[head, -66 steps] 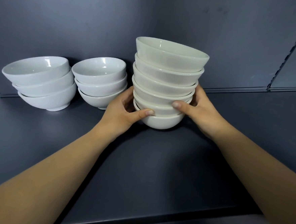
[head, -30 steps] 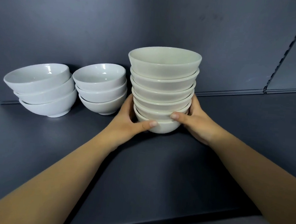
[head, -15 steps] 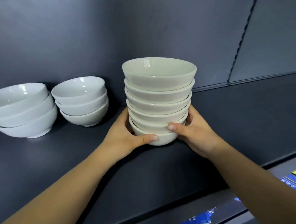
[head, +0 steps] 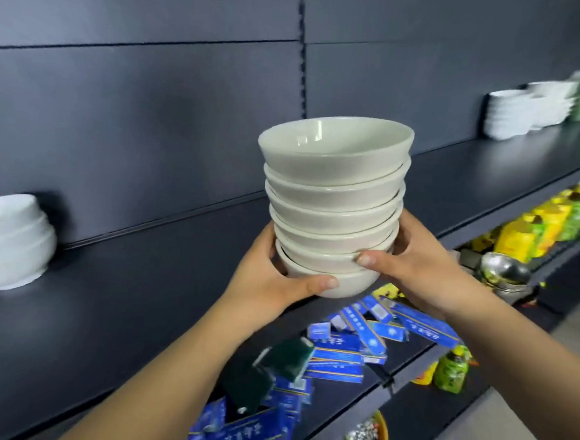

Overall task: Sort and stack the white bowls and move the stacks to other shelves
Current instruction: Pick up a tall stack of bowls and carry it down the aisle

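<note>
- Head view: your left hand (head: pixel 270 283) and right hand (head: pixel 415 266) both grip the bottom of the bowl stack (head: pixel 331 202), thumbs across the front. It's up in the air over the dark shelf (head: pixel 138 312), by the front edge.
- I'd say 1 stack is built and mid-move, not set down yet. Another white stack (head: pixel 5 241) waits at the shelf's left end.

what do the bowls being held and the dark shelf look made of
Bowl stack: probably glazed ceramic, though melamine is possible; off-white and glossy, with bright glints inside the top bowl. Shelf: likely painted metal, matte dark grey, flat with dull reflections.
</note>
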A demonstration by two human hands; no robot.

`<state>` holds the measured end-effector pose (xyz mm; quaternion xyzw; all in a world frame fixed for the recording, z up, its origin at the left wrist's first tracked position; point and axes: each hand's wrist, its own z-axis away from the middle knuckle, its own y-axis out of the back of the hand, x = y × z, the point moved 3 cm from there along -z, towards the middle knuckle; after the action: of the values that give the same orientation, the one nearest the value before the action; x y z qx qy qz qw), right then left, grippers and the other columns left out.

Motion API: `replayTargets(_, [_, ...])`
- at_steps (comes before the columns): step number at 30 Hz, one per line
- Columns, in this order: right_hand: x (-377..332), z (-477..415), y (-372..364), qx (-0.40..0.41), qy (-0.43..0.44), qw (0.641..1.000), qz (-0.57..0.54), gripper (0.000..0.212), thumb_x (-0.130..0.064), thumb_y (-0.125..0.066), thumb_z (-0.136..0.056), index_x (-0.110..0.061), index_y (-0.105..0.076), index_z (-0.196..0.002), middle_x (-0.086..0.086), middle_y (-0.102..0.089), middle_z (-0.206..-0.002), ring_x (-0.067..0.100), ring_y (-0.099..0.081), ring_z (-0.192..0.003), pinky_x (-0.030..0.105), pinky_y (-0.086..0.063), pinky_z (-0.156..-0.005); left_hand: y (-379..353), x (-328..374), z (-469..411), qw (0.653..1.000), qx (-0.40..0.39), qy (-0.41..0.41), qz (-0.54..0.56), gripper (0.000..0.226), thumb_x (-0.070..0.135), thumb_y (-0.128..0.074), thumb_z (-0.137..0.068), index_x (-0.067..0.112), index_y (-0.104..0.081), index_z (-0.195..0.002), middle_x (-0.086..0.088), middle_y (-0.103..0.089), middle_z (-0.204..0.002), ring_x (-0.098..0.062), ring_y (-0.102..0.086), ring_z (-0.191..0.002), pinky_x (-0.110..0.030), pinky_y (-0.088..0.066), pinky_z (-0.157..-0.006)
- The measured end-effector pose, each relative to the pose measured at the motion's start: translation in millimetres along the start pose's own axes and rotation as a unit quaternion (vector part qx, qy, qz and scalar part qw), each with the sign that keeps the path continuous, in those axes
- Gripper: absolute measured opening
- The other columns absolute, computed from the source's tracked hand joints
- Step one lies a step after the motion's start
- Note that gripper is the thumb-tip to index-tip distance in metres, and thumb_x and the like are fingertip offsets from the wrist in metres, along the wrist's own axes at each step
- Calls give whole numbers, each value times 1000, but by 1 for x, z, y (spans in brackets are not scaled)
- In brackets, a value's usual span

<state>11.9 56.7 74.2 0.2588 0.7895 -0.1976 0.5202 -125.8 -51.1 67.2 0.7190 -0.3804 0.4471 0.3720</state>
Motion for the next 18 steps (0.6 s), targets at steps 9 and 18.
replayTargets(9, [-38,75,162,104,-11,993,55,98,-43,-89,-33,-20,-50,-120,-5,-67,-113,12,-62,-107,22,-54,-78,-176,10,-49,992,-100,-20,73,74,30,-80,-39,25,-55,-109,11,-70,-103,-2,-65,-98,-15,-51,-72])
replayTargets(18, [-55,98,304,177,-9,978,113,104,-48,-87,-44,-14,-42,-132,7,-59,-128,24,-55,-119,47,-45,-99,-314,20,-131,971,-219,-39,93,85,31,-81,-40,24,-51,-119,8,-65,-114,-4,-62,-105,-16,-51,-75])
